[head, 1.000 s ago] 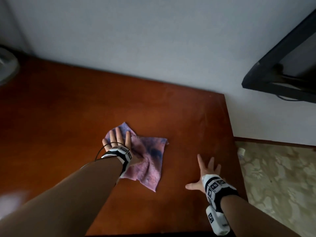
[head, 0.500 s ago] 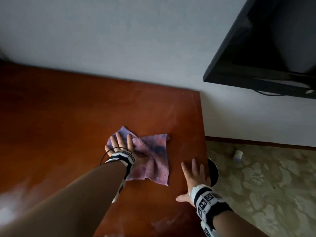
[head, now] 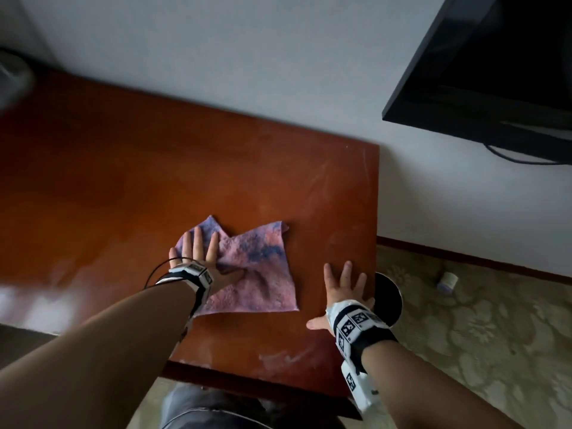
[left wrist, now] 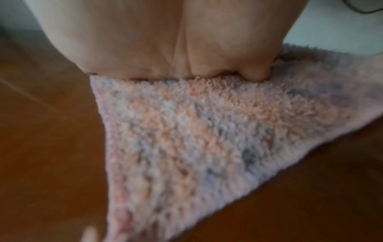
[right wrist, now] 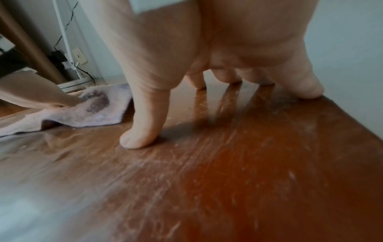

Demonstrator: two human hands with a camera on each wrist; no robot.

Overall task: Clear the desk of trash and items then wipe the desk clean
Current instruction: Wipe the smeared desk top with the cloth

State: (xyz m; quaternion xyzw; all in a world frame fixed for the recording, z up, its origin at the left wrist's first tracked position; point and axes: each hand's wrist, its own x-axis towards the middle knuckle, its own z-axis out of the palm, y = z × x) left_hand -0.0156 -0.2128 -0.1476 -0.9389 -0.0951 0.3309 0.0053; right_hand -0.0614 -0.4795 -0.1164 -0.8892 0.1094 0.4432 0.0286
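Cloth (head: 257,270) pink/purple, flat on tabletop (head: 154,187); left hand (head: 198,255) fingers spread, pressing it. Right hand (head: 340,289) spread flat on tabletop nr right edge, holding nothing.

There's a black TV (head: 495,72) hanging on the white wall (head: 216,41), cable dangling underneath. Down on the patterned carpet (head: 479,335) sits a small white roll (head: 447,281).

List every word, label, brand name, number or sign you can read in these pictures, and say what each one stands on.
None can be read.
White wrist bands: black-and-white square code markers only, no letters or digits.
Small white container on the patterned floor: any label is too small and blurred to read.
Black wall-mounted screen: no brand name shows.
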